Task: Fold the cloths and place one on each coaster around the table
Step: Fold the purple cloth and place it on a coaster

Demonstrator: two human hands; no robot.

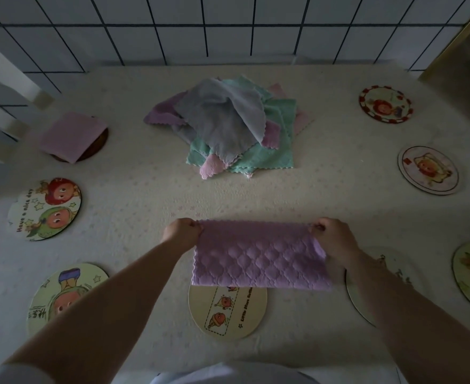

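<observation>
A folded pink cloth lies on the far-left coaster. The left hand and right hand each pinch a top corner of a purple quilted cloth, stretched above the near-centre coaster. Unfolded cloths are heaped mid-table.

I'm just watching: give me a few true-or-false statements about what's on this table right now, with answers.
1. Both hands, left hand and right hand, hold the purple cloth. True.
2. Every coaster already has a cloth on it. False: only the far-left coaster carries a folded pink cloth; the others in view are bare.
3. A pile of unfolded cloths lies mid-table. True.
4. The held cloth is green. False: it is purple.
</observation>
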